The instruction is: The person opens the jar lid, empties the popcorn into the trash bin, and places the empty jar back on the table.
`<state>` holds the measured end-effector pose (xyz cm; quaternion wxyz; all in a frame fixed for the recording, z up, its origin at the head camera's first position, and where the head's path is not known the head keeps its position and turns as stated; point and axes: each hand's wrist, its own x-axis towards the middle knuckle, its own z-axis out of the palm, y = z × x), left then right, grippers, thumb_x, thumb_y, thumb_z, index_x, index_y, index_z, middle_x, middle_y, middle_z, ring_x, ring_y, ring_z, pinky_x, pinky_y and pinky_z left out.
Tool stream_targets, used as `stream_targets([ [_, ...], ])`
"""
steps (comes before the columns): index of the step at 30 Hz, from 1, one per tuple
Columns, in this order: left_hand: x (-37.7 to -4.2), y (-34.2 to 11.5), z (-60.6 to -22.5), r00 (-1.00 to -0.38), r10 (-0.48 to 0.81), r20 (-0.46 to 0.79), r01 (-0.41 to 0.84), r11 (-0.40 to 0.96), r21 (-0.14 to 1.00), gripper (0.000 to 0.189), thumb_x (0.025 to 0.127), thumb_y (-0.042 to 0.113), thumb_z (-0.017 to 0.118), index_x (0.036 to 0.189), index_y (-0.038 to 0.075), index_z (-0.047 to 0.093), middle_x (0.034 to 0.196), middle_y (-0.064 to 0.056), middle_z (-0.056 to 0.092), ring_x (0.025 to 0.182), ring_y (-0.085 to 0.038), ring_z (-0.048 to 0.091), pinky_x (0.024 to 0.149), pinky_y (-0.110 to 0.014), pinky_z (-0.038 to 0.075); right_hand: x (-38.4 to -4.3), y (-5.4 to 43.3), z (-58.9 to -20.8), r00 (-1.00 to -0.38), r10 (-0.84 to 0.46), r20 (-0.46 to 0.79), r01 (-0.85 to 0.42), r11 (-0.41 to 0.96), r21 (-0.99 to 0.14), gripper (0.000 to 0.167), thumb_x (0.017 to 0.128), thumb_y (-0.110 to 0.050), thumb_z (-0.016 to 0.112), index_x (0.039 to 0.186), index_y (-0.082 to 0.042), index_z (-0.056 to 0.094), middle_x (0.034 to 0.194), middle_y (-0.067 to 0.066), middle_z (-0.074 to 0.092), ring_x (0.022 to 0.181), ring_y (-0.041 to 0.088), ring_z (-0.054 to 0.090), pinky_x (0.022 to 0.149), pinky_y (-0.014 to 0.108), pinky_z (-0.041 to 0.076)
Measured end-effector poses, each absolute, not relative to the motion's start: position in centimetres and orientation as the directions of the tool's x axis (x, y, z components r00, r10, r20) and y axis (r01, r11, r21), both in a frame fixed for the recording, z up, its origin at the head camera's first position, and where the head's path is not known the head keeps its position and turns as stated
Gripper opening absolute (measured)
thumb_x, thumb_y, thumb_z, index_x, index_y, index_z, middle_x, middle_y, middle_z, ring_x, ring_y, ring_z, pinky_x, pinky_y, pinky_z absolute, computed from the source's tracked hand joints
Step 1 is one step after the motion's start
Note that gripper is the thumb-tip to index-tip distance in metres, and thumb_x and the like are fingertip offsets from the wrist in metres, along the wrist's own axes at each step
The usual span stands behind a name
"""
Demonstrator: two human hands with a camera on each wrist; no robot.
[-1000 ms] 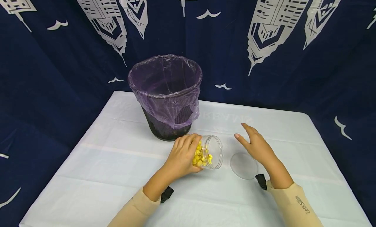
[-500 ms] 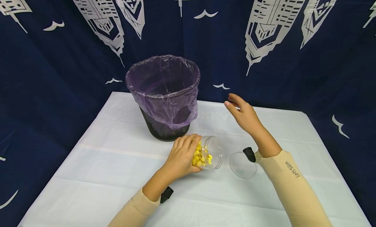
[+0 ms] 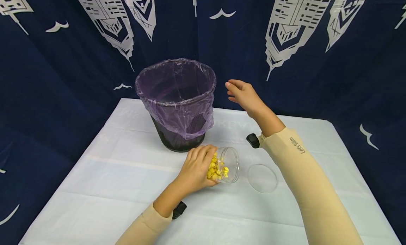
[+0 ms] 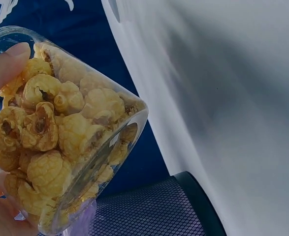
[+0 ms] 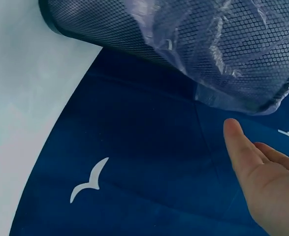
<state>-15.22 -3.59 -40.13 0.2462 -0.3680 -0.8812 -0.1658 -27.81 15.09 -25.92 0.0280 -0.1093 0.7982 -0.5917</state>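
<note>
My left hand (image 3: 196, 167) grips a clear plastic jar (image 3: 234, 164) by its base end, its mouth tilted over to the right. Yellow popcorn (image 3: 215, 170) lies inside, and the left wrist view shows the popcorn (image 4: 46, 128) close through the jar's wall. Raised above the table, my right hand (image 3: 246, 97) is just right of the trash bin's rim, with loosely bent fingers and nothing seen in them. In the right wrist view the thumb (image 5: 235, 140) points toward the purple bin liner (image 5: 223, 64), apart from it.
A black mesh trash bin (image 3: 177, 143) with a purple liner (image 3: 193, 123) folded over its rim stands at the back of the white-covered table (image 3: 104, 174). A clear round lid (image 3: 262, 178) lies right of the jar. Behind hangs a dark blue patterned curtain (image 3: 241, 55).
My right hand has risen from near the lid, moving up and left to beside the bin's rim, its fingers more bent. The left hand and jar have stayed in place.
</note>
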Motion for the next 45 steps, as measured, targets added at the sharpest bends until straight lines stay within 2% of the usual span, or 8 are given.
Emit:
stream_targets([
  [10,-15.2,-3.6,-40.4,-0.609,0.575,0.547,0.729,0.676,0.101,0.101,0.044,0.046,0.084,0.125,0.003,0.040,0.121,-0.013,0.045,0.109,-0.029,0.040,0.094,-0.042,0.031,-29.0,11.8,-24.9,-0.976,-0.217,-0.010,-0.034,0.198,-0.980,0.052,0.095,-0.027,0.044,0.137,0.000,0.030,0.139,0.011,0.034,0.121,0.025,0.039,0.091,0.029,0.040],
  [18,-15.2,-3.7,-40.5,-0.607,0.573,0.551,0.729,0.677,0.100,0.100,0.044,0.045,0.084,0.124,0.003,0.041,0.120,-0.013,0.045,0.109,-0.029,0.042,0.093,-0.042,0.031,-29.1,10.8,-25.5,-0.974,-0.227,-0.028,0.000,0.124,-0.992,0.055,0.095,-0.022,0.043,0.138,0.005,0.023,0.137,0.017,0.034,0.120,0.027,0.041,0.090,0.029,0.041],
  [26,-15.0,-4.1,-40.1,-0.618,0.548,0.564,0.730,0.666,0.154,0.098,0.045,0.044,0.084,0.123,0.003,0.041,0.120,-0.013,0.045,0.110,-0.030,0.041,0.093,-0.043,0.031,-29.1,10.7,-25.6,-0.975,-0.221,-0.027,0.009,0.079,-0.997,0.052,0.095,-0.018,0.043,0.137,0.006,0.024,0.136,0.019,0.035,0.119,0.028,0.040,0.090,0.030,0.040],
  [36,-14.3,-5.9,-38.6,-0.639,0.440,0.631,0.699,0.675,0.236,0.095,0.047,0.041,0.082,0.124,0.004,0.041,0.120,-0.012,0.046,0.109,-0.028,0.042,0.094,-0.040,0.031,-29.1,10.7,-25.6,-0.973,-0.231,-0.012,-0.007,0.081,-0.997,0.045,0.095,-0.017,0.043,0.132,0.007,0.034,0.131,0.021,0.038,0.115,0.029,0.042,0.090,0.030,0.041],
  [41,-13.8,-6.7,-36.7,-0.667,0.357,0.654,0.660,0.691,0.295,0.096,0.049,0.044,0.081,0.125,0.003,0.039,0.119,-0.011,0.047,0.110,-0.027,0.042,0.095,-0.038,0.031,-29.1,10.7,-25.7,-0.972,-0.234,-0.010,-0.012,0.090,-0.996,0.046,0.095,-0.018,0.042,0.133,0.007,0.033,0.132,0.020,0.038,0.116,0.028,0.042,0.091,0.030,0.040],
  [45,-13.4,-7.3,-34.9,-0.670,0.282,0.687,0.637,0.694,0.335,0.099,0.047,0.044,0.082,0.126,0.002,0.039,0.121,-0.013,0.047,0.110,-0.028,0.042,0.094,-0.040,0.032,-29.1,10.7,-25.8,-0.971,-0.238,-0.005,-0.020,0.100,-0.995,0.048,0.096,-0.019,0.042,0.135,0.007,0.030,0.133,0.020,0.037,0.117,0.028,0.042,0.091,0.031,0.040],
])
